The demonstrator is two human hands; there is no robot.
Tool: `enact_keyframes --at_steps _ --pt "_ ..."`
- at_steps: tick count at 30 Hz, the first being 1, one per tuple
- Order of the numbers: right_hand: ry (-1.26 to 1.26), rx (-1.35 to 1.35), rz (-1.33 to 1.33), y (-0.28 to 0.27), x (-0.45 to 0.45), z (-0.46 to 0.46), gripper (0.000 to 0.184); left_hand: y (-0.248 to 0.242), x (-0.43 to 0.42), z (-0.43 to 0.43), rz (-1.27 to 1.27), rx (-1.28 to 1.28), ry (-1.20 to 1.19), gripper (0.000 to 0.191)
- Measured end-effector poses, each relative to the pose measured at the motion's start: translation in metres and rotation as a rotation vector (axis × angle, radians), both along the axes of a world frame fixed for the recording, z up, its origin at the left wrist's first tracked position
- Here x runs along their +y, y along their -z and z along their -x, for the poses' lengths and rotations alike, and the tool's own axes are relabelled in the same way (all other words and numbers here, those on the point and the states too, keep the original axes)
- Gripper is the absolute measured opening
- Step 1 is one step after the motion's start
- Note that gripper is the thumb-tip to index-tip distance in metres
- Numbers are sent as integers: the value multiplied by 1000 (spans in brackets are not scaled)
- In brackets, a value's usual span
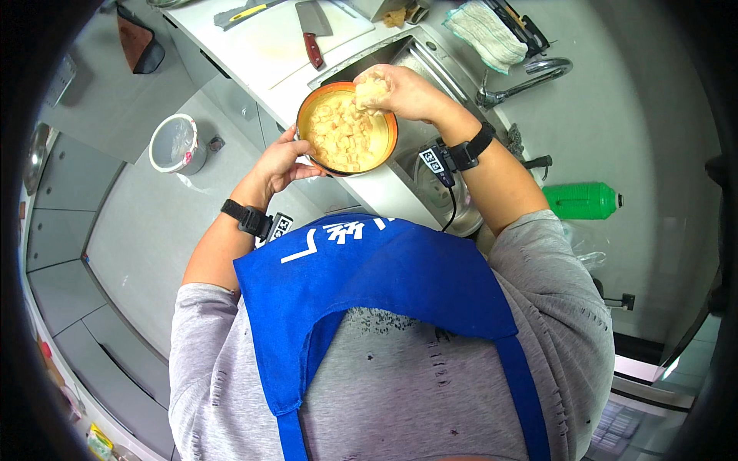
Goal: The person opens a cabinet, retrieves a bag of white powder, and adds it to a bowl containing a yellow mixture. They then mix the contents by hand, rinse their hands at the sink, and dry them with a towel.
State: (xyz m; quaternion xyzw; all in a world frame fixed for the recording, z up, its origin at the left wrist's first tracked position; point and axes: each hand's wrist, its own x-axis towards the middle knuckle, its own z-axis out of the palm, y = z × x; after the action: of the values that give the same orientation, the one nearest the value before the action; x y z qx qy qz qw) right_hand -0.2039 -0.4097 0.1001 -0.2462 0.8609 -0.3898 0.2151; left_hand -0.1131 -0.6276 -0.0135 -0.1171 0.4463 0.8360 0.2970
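An orange-rimmed bowl [387,151] is held at its lower left rim by my left hand [283,162], thumb over the edge and fingers outside. Pale yellow, wet-looking chunks of food [341,135] cover much of the bowl's inside; what food they are I cannot tell. At the bowl's upper right rim, my right hand [403,95] grips a clump of similar pale food [371,92]. The bowl is over the counter's front edge, beside the stainless steel sink [416,55]; whether it rests on anything is hidden.
A cleaver [313,31] with a red handle lies on the white cutting board [282,66]. A yellow-handled tool [248,12] is farther left. The faucet [507,89] and a folded cloth [485,34] are beyond the sink. A white bucket [177,144] stands on the floor.
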Motion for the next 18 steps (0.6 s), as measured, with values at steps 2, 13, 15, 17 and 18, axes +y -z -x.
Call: enact_keyframes --at_steps 2,13,15,17,18 --pt "17 -10 -56 -2 -1 0 26 0 0 0 5 2 -1 67" --pt "102 -19 74 -2 -1 -1 25 -1 0 0 10 3 -2 70" --pt "80 5 72 0 1 1 30 0 0 0 14 -2 -7 69" --pt "80 -17 33 0 2 2 34 0 1 0 22 -8 -18 68" --pt "70 -49 69 0 3 2 36 1 1 0 30 -12 -17 68"
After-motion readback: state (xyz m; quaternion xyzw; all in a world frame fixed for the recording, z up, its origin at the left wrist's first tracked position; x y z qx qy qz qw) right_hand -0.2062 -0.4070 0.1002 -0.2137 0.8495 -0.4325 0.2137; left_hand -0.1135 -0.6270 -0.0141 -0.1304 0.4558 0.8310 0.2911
